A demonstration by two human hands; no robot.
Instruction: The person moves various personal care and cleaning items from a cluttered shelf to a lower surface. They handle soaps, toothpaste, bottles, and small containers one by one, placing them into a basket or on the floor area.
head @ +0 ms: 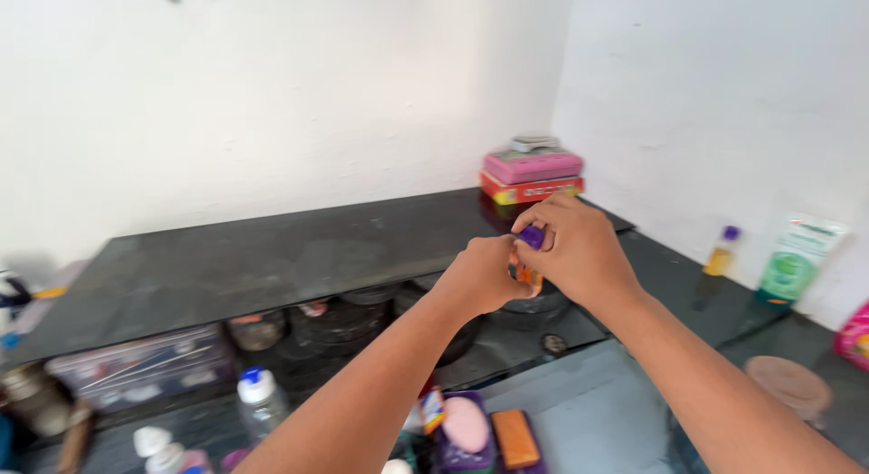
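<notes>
Both my hands meet in the middle of the view over a dark stone shelf (272, 257). My left hand (480, 275) grips the body of a small orange bottle (526, 276). My right hand (579, 248) has its fingertips closed on the bottle's purple cap (532, 236). The bottle stands roughly upright and is mostly hidden by my fingers.
A stack of pink and red boxes (531, 173) sits in the shelf's far corner. On the right ledge stand a small yellow bottle with a purple cap (721, 251), a green tube (797, 261) and a brown cup (789, 385). Below are a blue-capped bottle (258, 397), soaps (489, 433) and dark pots (335, 320).
</notes>
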